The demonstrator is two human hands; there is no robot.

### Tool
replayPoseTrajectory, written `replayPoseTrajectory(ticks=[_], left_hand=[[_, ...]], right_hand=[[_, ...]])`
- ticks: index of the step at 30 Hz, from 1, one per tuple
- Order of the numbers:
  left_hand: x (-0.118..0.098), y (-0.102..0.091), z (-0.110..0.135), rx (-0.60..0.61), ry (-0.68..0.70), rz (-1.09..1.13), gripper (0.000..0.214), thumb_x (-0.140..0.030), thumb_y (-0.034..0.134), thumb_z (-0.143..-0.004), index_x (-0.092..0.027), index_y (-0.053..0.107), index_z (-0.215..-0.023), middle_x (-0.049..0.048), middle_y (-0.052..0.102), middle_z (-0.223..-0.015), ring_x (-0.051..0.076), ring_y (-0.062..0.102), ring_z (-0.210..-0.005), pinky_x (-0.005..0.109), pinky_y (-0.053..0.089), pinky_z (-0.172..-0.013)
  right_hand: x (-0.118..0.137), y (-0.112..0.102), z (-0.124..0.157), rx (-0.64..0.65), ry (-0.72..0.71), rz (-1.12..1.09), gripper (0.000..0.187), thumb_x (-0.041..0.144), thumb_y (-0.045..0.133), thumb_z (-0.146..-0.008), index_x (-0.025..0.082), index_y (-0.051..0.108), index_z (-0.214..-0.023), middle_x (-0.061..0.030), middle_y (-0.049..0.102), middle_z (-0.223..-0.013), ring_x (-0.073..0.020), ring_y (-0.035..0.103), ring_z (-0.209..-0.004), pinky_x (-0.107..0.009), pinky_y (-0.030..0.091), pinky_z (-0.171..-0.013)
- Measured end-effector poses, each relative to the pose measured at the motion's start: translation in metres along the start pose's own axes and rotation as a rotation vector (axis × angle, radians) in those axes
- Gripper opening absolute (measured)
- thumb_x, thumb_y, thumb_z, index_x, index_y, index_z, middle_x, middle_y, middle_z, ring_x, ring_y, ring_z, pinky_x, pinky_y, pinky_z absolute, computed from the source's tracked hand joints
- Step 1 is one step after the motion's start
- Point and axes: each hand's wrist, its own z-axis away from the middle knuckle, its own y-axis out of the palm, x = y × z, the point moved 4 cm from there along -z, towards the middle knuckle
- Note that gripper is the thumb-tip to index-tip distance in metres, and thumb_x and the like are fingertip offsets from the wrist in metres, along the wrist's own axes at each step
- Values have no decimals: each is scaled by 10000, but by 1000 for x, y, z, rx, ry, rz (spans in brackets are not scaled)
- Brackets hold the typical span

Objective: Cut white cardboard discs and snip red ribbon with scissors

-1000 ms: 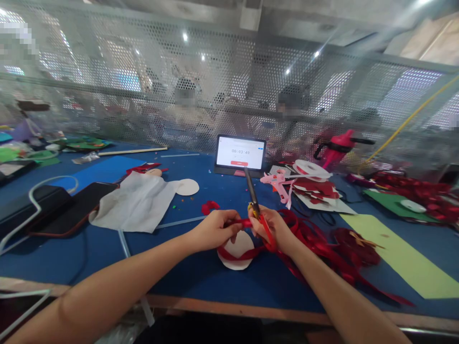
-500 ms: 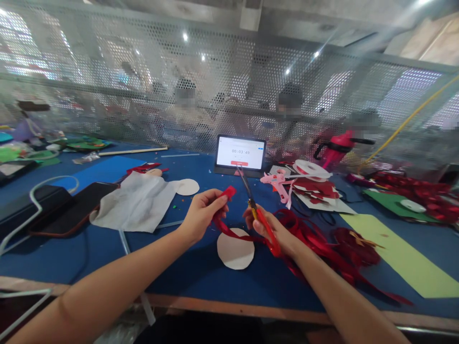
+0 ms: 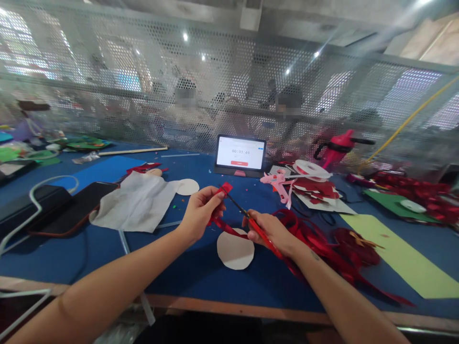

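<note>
My left hand [image 3: 203, 210] pinches the end of a red ribbon [image 3: 229, 228], a short piece of it sticking up past the fingertips. In my right hand [image 3: 269, 230] are red-handled scissors [image 3: 237, 205], their blades pointing up and left with the tips at the ribbon end. Whether the blades are closed on the ribbon I cannot tell. The ribbon hangs below my left fingers and runs right, across a white round disc [image 3: 235, 252] on the table, toward a heap of dark red ribbon [image 3: 304, 229] beside my right hand.
A tablet [image 3: 241, 153] showing a timer stands at the back. To the right are a pink glue gun [image 3: 278, 185], a white spool [image 3: 311, 170] and a yellow-green sheet [image 3: 401, 255]. A white cloth [image 3: 136, 203], another disc [image 3: 188, 187] and a phone [image 3: 77, 208] lie left.
My right hand has turned the scissors leftward, bringing the blade tips from above the glue-gun side to the ribbon end. The left hand has shifted slightly left and down.
</note>
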Motion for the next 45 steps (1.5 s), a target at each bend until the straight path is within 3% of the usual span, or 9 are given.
replayPoseTrajectory(ticks=[8,15,25,28,31,36,41,45], left_hand=[[0,2,1,38,19,-63,217,-347,612,-745,-153,532,-689,-39,549,-519,41,468,-422,149,354,-413],[-1,2,1,38,12,-71,228,-352,616,-735,-152,517,-686,-39,543,-513,47,469,-411,148,331,-381],[1,1,0,26,-2,-57,231,-361,627,-723,-150,539,-693,-31,557,-533,50,475,-434,152,347,-409],[1,0,-1,26,0,-58,223,-361,626,-726,-154,547,-703,-33,555,-531,51,476,-434,149,335,-400],[2,0,-1,39,1,-86,225,-367,611,-744,-154,549,-708,-35,549,-535,45,460,-427,152,332,-403],[9,9,2,235,-59,-264,237,-377,554,-794,-143,568,-759,-42,516,-516,38,430,-418,154,323,-412],[24,24,13,496,-157,-408,226,-378,484,-832,-153,497,-814,-43,521,-515,51,439,-404,164,330,-409],[29,28,18,571,-190,-405,231,-403,462,-841,-173,436,-850,-47,529,-521,63,449,-409,182,365,-431]], right_hand=[[0,1,-1,-15,-42,10,275,427,385,-872,181,496,-815,-35,607,-707,-158,561,-604,-240,321,-547],[-6,6,-3,-2,39,92,229,376,407,-863,188,509,-780,-39,614,-682,-171,586,-613,-232,308,-536],[-16,13,-5,-69,47,188,297,373,399,-862,182,600,-758,-41,604,-576,-167,568,-551,-230,279,-497],[-16,12,-6,-101,17,122,327,421,407,-850,187,581,-702,-26,566,-539,-148,532,-513,-227,281,-484],[-16,9,-5,-147,41,-103,383,505,416,-824,186,538,-651,0,496,-482,-116,462,-431,-223,293,-454],[-16,6,-2,-241,167,-574,383,543,462,-793,177,521,-695,57,391,-427,-78,362,-359,-220,327,-418],[-11,11,-3,-179,206,-667,253,415,579,-728,179,501,-681,61,399,-504,-58,326,-391,-193,272,-383],[-4,13,-4,-141,171,-687,207,342,605,-669,175,484,-682,58,398,-549,-57,325,-445,-185,273,-414]])
